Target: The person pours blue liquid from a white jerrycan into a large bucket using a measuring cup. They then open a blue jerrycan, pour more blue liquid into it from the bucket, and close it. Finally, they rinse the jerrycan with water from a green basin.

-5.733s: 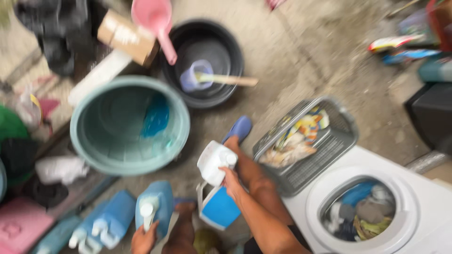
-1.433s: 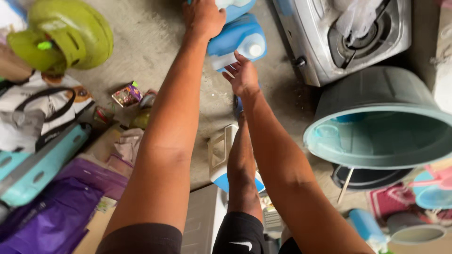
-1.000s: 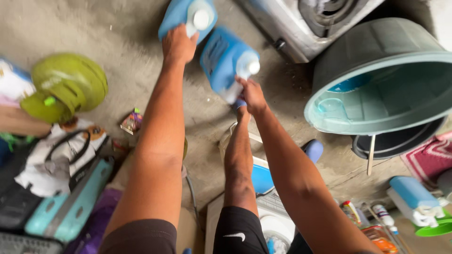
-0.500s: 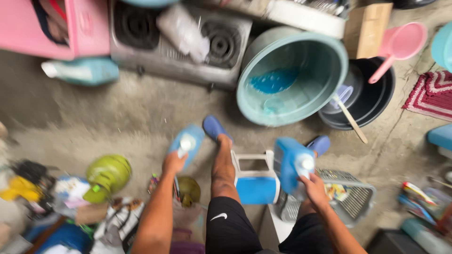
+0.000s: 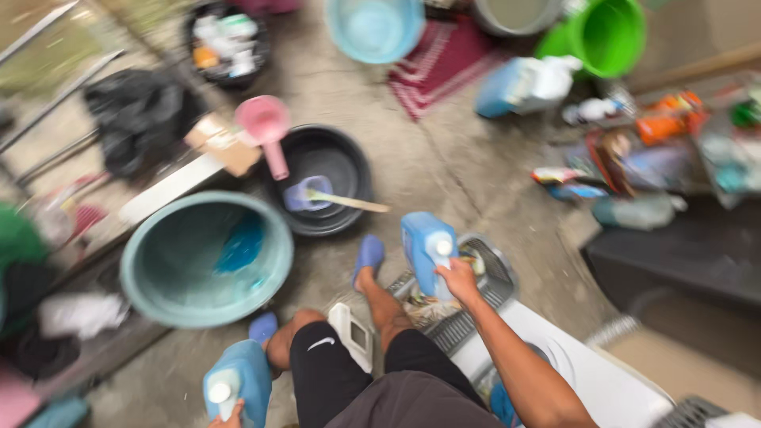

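Note:
My right hand [image 5: 460,279] grips a blue jug with a white cap [image 5: 428,252], held up over a grey plastic basket [image 5: 491,289]. At the bottom edge my left hand [image 5: 226,416], mostly out of frame, holds a second blue jug with a white cap [image 5: 236,384]. My legs in black shorts and blue slippers [image 5: 369,255] stand between them, with a small white stool [image 5: 353,337] underneath. A large teal tub [image 5: 206,257] with blue liquid sits to the left. The whole view is motion-blurred.
A black basin [image 5: 325,186] with a scoop stands behind the tub, with a pink dipper [image 5: 268,131] on its rim. A white washing machine [image 5: 587,372] is at lower right. A light blue bucket [image 5: 374,28], a green bucket [image 5: 606,32] and a red mat [image 5: 444,55] lie farther off.
The view has swung round over the yard. Both hands still hold the blue jugs; the right one has risen over the basket, while the left has dropped to the frame's bottom.

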